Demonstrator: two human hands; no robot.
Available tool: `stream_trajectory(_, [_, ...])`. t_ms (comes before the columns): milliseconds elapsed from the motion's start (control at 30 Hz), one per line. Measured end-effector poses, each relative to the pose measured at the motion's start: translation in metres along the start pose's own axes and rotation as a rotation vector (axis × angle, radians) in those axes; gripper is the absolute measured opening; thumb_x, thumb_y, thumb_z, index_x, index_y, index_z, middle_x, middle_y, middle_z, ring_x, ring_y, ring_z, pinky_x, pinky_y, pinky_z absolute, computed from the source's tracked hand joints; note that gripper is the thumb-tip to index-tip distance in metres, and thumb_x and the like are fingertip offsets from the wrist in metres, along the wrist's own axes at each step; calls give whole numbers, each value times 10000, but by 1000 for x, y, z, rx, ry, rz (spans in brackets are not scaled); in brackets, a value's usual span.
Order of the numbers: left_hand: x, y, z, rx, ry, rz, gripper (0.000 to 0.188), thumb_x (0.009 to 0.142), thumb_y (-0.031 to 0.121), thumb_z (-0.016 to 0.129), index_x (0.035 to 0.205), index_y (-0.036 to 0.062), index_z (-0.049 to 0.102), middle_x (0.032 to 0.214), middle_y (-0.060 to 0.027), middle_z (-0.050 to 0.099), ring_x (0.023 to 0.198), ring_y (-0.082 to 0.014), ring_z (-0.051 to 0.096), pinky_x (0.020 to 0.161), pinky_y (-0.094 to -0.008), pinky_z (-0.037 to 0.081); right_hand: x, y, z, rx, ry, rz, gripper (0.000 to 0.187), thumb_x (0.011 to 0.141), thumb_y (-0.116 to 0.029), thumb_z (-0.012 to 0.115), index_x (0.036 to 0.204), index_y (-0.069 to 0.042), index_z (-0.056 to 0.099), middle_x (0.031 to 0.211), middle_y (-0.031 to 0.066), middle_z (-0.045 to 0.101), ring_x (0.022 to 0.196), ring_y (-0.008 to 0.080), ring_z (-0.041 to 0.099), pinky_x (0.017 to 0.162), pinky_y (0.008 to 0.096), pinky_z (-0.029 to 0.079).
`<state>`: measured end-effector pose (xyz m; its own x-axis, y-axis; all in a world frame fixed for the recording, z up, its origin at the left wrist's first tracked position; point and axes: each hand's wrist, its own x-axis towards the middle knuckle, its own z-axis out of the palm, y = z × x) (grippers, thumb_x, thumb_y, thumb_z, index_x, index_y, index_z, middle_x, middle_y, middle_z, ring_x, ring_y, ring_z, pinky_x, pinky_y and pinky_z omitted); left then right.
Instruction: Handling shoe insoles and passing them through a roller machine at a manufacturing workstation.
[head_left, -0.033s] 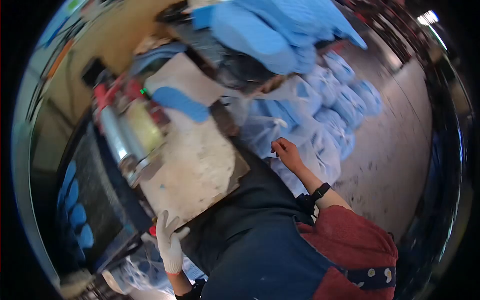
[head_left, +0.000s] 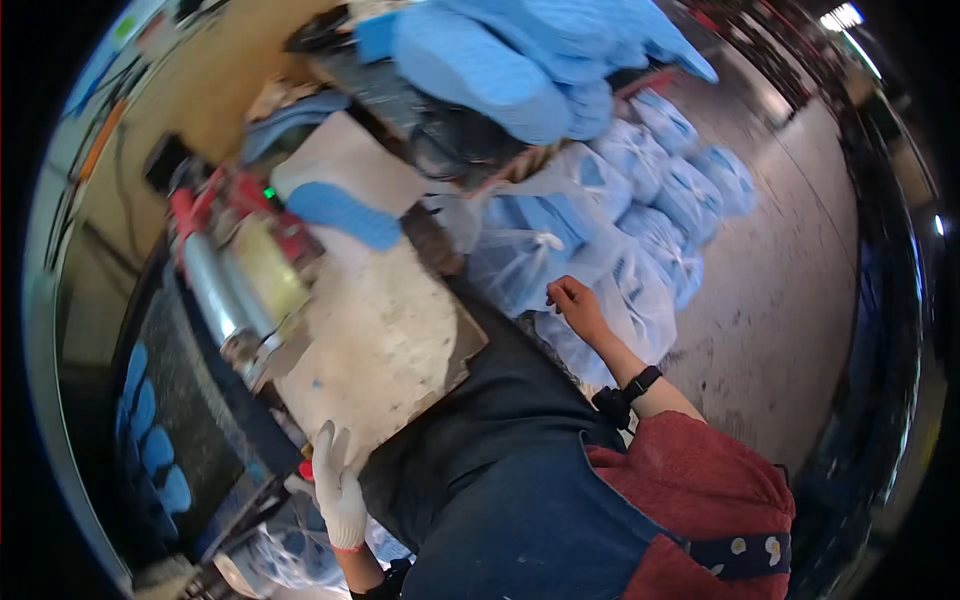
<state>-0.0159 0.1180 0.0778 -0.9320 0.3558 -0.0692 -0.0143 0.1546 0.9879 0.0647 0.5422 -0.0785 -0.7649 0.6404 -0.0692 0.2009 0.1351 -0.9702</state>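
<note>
A factory floor or production workshop is shown — most likely for footwear parts. A worn, stained worktable (head_left: 385,345) is set beside a roller machine (head_left: 235,285) with red fittings. Blue sole-shaped pieces (head_left: 340,215) are seen on the table, stacked in bulk above (head_left: 500,60), and laid out on a dark surface (head_left: 150,440) at the left. Clear plastic bags (head_left: 640,210) of the same blue pieces are piled on a bare concrete floor (head_left: 790,300).
</note>
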Motion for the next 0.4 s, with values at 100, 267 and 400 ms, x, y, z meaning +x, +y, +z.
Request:
stream_trajectory(100, [51,3,38,231,-253,112,584,766,-182,363,1297,25,489,1373,-148,413,1225,-284,473,1013,-393,440,-20,68,-74,-30,211,112,180,933,-183,585,908,-5,594,751,53,629,672,119,579,634,276,473])
stream_trajectory(267, [104,3,99,645,-329,90,324,791,-105,488,1078,0,597,1064,-107,576,994,-198,549,869,-282,449,9,124,-124,-122,342,179,197,938,-182,562,973,9,591,836,92,651,750,171,616,705,292,491])
stream_trajectory(400, [140,-50,111,678,-292,253,257,830,-52,556,1058,39,633,1101,-152,625,1003,-255,600,875,-309,462,84,172,-102,-238,289,209,407,911,-324,617,1229,-80,548,1174,185,636,1052,295,639,891,353,497])
